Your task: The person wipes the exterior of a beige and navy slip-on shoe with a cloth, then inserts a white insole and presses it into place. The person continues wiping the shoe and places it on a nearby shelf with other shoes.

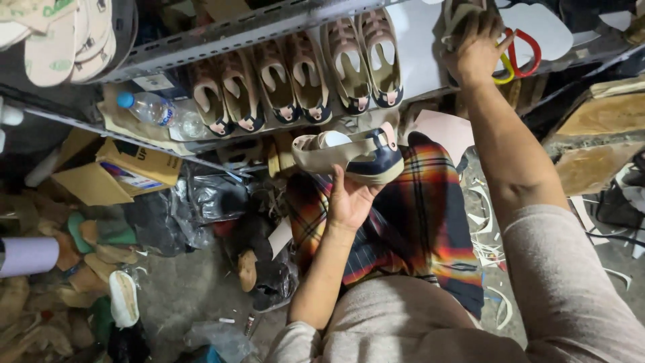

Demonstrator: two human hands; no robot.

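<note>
While I look down past my grey sleeves, the biggest thing in view is the metal shelf (430, 74), a pale board on grey angle-iron rails running across the top. Below it, a plaid cloth (423, 215) in red, orange and dark blue lies over my lap. Left of that, the floor is a heap of dark plastic bags (208, 202), a torn cardboard box (127, 171) and loose sole pieces (101, 262). On the shelf stands a row of shoes (295, 77), tan and pink uppers with dark toe caps, toes toward me, packed side by side and touching. My right arm is stretched up to the shelf's right end; my right hand (476, 50) is closed over the heel of another tan shoe (460, 17) there, fingers curled on top, shoe mostly hidden. Just beside it lie red and yellow strap loops (521, 57). My left hand (349, 202) is raised palm up, fingers cupped under a single shoe (353, 156), same tan and navy kind, held on its side just below the shelf edge and above the plaid cloth. A clear plastic bottle (153, 109) with a blue cap lies on the lower rail at left. Stacked pale insoles (64, 40) sit top left.
</note>
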